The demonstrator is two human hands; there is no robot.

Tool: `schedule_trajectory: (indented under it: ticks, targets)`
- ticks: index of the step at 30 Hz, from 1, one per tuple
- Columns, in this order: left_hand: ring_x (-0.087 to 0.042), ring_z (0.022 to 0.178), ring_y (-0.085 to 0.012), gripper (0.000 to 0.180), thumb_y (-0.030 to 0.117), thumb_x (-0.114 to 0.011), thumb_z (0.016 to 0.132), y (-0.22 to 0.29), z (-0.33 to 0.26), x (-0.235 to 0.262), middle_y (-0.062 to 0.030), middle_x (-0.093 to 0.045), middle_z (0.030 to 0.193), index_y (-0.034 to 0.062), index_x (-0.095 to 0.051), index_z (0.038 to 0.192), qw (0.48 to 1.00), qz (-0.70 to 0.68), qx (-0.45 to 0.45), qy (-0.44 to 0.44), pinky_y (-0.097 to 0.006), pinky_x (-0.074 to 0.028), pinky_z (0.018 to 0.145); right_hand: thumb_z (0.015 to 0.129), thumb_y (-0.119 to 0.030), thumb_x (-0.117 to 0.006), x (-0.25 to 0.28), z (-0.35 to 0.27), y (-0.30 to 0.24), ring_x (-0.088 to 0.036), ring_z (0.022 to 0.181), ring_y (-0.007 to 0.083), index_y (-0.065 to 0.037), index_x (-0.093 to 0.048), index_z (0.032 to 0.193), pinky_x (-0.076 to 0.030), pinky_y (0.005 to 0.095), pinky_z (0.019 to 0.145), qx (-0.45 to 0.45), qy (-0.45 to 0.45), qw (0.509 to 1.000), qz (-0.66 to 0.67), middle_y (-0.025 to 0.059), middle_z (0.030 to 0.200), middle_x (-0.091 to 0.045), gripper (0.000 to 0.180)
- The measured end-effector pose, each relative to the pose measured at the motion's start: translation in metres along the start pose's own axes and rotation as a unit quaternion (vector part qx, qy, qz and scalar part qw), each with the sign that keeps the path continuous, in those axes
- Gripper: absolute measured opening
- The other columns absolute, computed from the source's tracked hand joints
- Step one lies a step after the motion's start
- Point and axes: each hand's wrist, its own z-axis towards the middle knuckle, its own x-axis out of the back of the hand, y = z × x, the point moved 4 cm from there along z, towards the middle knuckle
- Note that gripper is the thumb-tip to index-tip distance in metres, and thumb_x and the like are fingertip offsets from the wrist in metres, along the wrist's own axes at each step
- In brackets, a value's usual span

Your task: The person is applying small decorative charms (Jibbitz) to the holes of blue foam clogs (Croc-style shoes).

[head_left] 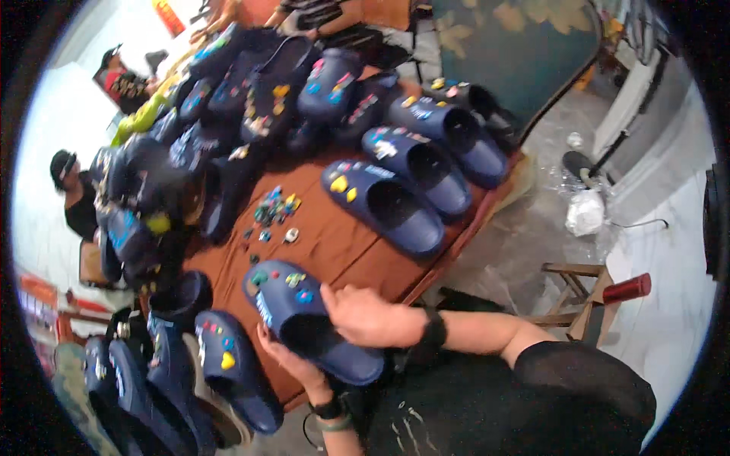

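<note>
A dark blue slipper with several colourful shoe charms on its toe is between my hands at the table's near edge, tilted with its toe away from me. My left hand supports it from the left side and underneath. Along its right side, near the foot opening, my right hand has its fingers curled against the upper; the fingertips are partly hidden. Just beyond the toe, a small heap of loose charms lies on the brown cloth, with a white charm beside it.
Decorated slippers stand in a row at the right table edge. A big pile of dark clogs fills the far side, and more slippers line the near left. Other people are beyond. A wooden stool stands at right.
</note>
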Motion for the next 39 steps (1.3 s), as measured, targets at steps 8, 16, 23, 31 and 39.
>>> schedule_trajectory:
  ticks: [8,16,23,31,39]
  targets:
    - [-0.038,0.127,-0.0255,0.053,0.039,-0.025,0.103,-0.005,-0.002,-0.001,-0.0148,-0.040,0.137,-0.0018,-0.034,0.136,0.998,-0.060,0.012,0.011,-0.039,-0.027,0.110,0.076,-0.005,-0.055,0.039,-0.013,0.038,-0.062,0.062,0.0365,0.006,-0.047,0.100,-0.049,0.0429,0.052,0.013,0.090,0.995,0.043,0.0195,0.068,-0.058,0.027]
    - [-0.045,0.119,-0.0210,0.046,0.036,-0.030,0.103,0.005,-0.007,0.002,-0.0090,-0.050,0.124,-0.0003,-0.048,0.126,0.998,0.035,0.054,0.013,-0.034,-0.032,0.102,0.084,-0.003,-0.053,0.202,-0.050,0.197,-0.061,0.092,0.0415,-0.003,-0.054,0.115,-0.049,0.0423,0.077,-0.126,0.276,0.953,-0.011,0.0239,0.102,-0.061,0.031]
    - [-0.048,0.108,-0.0171,0.035,0.028,-0.039,0.102,-0.011,-0.001,-0.001,-0.0068,-0.053,0.115,-0.0011,-0.054,0.116,0.997,0.065,0.038,-0.028,-0.031,-0.037,0.097,0.083,-0.007,-0.047,0.265,-0.080,0.363,-0.060,0.084,0.0460,-0.005,-0.055,0.108,-0.047,0.0536,0.073,-0.244,0.375,0.881,-0.153,0.0280,0.086,-0.063,0.026]
    - [-0.050,0.104,-0.0171,0.028,0.020,-0.043,0.100,-0.010,-0.008,0.002,-0.0080,-0.055,0.110,-0.0021,-0.057,0.109,0.994,0.097,0.033,-0.040,-0.031,-0.038,0.095,0.083,-0.005,-0.049,0.252,-0.085,0.407,-0.062,0.087,0.0453,0.002,-0.045,0.103,-0.049,0.0537,0.075,-0.431,0.290,0.825,-0.222,0.0268,0.090,-0.064,0.021]
    - [-0.051,0.102,-0.0168,0.025,0.018,-0.045,0.099,0.002,-0.005,-0.006,-0.0074,-0.056,0.109,-0.0021,-0.058,0.106,0.989,0.131,0.034,-0.065,-0.030,-0.038,0.094,0.087,-0.005,-0.045,0.254,-0.102,0.404,-0.059,0.099,0.0415,0.000,-0.050,0.103,-0.049,0.0489,0.082,-0.426,0.274,0.819,-0.271,0.0230,0.103,-0.060,0.017]
